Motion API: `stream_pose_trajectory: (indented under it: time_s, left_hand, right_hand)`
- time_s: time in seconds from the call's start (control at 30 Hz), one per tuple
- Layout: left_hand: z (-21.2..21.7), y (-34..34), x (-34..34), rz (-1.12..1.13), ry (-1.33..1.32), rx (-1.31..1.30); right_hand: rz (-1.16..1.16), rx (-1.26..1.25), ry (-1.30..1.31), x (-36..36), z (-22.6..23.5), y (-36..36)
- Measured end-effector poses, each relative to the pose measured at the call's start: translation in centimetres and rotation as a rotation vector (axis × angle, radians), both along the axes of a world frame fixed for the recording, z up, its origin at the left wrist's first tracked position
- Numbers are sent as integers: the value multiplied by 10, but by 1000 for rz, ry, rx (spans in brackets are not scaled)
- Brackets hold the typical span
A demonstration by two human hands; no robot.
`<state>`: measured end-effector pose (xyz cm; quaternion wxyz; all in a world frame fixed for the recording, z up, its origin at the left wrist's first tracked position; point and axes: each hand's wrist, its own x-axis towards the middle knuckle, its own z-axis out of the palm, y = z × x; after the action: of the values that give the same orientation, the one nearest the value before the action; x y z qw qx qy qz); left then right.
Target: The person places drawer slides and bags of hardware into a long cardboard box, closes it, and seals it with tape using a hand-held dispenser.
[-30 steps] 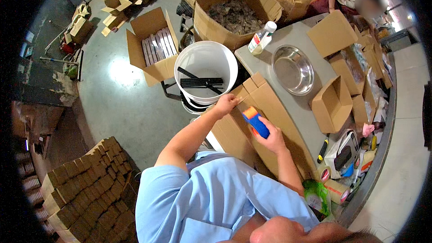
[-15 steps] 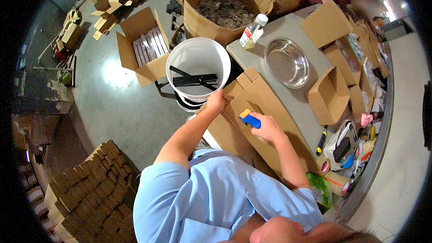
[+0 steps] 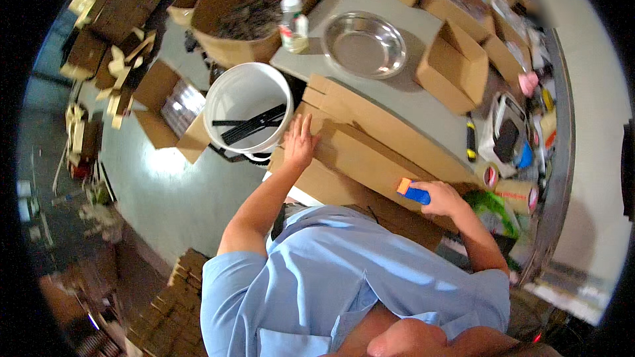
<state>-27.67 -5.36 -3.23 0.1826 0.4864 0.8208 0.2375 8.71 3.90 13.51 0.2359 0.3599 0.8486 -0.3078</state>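
Note:
A long folded cardboard box (image 3: 370,153) lies flat in front of me, its flaps spread along the table's near side. My left hand (image 3: 301,145) rests on its left end with the fingers stretched out, close by the rim of a white bucket (image 3: 215,116). Several black strips (image 3: 254,127) lean inside that bucket. Toward the cardboard's right end, my right hand (image 3: 443,198) is closed around a small blue hand tool with an orange end (image 3: 415,192). The tool is at the cardboard's surface; whether it touches, I cannot tell.
On the grey table (image 3: 317,66) stand a steel bowl (image 3: 365,45), a white-capped bottle (image 3: 294,25) and an open carton (image 3: 456,69). A yellow-black cutter (image 3: 470,137) and tape rolls (image 3: 517,195) lie at the right. A large carton of dark pieces (image 3: 248,20) stands behind the bucket.
My right hand has moved right along the cardboard with the blue tool. My left hand's fingers have spread out at the left end. The whole view has shifted and turned.

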Motion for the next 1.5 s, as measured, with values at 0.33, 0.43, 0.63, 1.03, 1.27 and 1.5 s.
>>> stream_pose_trajectory:
  time_s: [0.33, 0.43, 0.63, 1.03, 1.27, 1.5]
  left_hand:
    - [52, 42, 127, -1044, 404, -126]
    - [61, 17, 109, -938, 278, -287]
    - [30, -19, 11, -985, 39, -457]
    - [0, 140, 301, -1544, -566, -330]
    - [-30, 153, 314, -1685, -320, -374]
    - [-44, 150, 314, -1583, -69, -93]
  right_hand:
    - [-700, 250, 632, 89, -38, -13]
    - [-1120, 529, 663, 139, -73, -45]
    - [-1708, 236, 658, 124, -140, -146]
    - [-1733, 350, 994, 39, -188, -126]
    - [-1916, 373, 574, 31, -183, -122]
    - [-1926, 161, 377, 50, -195, -119]
